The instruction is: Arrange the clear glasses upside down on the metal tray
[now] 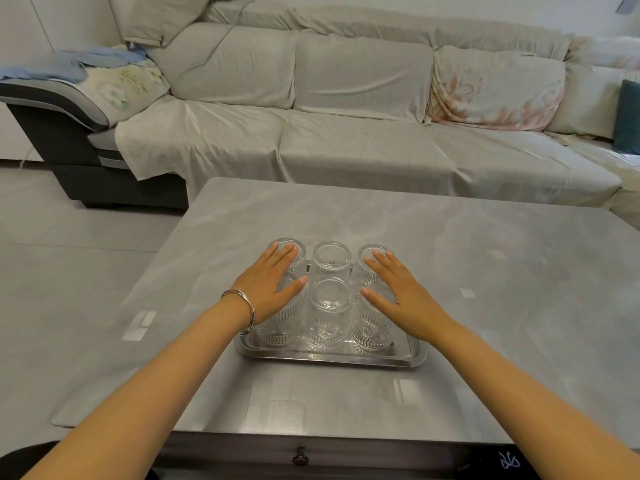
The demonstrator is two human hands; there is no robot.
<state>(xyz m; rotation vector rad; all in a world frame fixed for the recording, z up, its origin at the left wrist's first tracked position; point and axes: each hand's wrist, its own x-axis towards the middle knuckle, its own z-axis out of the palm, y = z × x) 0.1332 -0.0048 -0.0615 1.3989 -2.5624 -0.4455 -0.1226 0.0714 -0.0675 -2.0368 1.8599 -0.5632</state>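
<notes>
Six ribbed glasses (329,299) upside down on the metal tray (329,358); left hand (273,285) at 9 o'clock and right hand (398,292) at 3 lie flat, fingers spread, gripping nothing.

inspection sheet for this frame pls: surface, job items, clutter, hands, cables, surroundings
Surface: grey table, glossy, with light reflections.
Job's things: metal tray near the front of the table; six clear glasses on it, two rows of three, all upside down.
Clutter: nothing seen on the table besides the tray.
Hands: left hand flat on the left pair of glasses, bracelet on the wrist; right hand flat on the right pair. Fingers spread, nothing gripped.
Cables: nothing seen on the table.
Surroundings: covered sofa behind the table, cushions along its back; drawer knob on the table's front edge.
</notes>
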